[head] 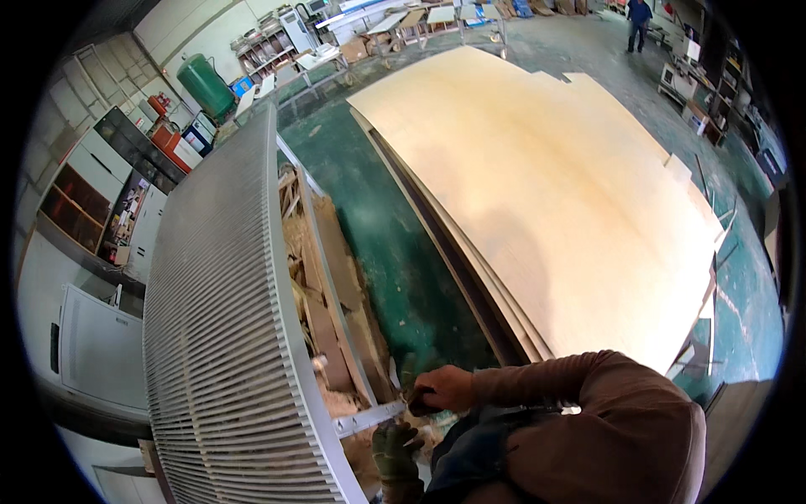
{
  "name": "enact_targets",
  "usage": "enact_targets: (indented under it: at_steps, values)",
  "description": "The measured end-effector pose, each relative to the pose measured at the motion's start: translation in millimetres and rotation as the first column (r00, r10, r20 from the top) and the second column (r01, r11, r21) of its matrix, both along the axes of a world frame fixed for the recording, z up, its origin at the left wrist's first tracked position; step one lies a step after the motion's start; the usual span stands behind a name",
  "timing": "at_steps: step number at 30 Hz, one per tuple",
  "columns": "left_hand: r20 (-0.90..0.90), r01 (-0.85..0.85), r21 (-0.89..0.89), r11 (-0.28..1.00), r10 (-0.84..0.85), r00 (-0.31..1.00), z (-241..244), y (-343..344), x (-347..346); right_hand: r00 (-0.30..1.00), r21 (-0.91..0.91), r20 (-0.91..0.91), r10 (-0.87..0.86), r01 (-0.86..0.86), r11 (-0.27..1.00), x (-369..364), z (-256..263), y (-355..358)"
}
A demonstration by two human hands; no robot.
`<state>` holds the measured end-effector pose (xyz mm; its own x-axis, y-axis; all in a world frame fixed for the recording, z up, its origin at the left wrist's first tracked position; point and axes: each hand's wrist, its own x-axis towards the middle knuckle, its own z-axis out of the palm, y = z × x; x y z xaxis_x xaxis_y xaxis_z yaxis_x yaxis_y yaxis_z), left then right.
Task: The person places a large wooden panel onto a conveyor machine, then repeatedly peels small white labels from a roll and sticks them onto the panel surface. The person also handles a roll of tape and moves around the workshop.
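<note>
My left hand (395, 450), in a grey-green work glove, is low beside the end of a metal bracket (368, 418). Its fingers are loosely curled; what lies within them is hidden. Just above it, my bare right hand (448, 387) is closed on a dark, crumpled, glove-like item (418, 402). The bracket juts from the frame of a slatted metal table (220, 302) on my left. Under the frame, wood offcuts (327, 346) and sawdust are heaped.
A large stack of pale wood panels (504, 189) stands on my right across a strip of green floor (384, 271). White cabinets (101, 346) line the left wall near a green tank (204, 85). Another person (638, 24) stands far off at the upper right.
</note>
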<state>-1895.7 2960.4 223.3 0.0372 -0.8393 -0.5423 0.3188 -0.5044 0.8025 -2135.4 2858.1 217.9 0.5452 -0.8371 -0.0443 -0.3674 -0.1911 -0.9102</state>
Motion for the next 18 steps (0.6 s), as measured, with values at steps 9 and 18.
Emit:
enact_targets:
  at_steps: [9, 18]
  values:
    - [0.247, 0.399, 0.089, 0.913, -0.408, 0.879, -0.1, -253.7, -16.9, 0.996, 0.133, 0.058, 0.074, -0.081, 0.988, 20.4, -4.8, -207.5]
    - [0.09, 0.513, -0.189, 0.837, -0.505, 0.858, 26.0, -551.1, -17.5, 0.88, 0.207, -0.359, -0.312, 0.401, 0.892, 16.3, 39.2, -450.7]
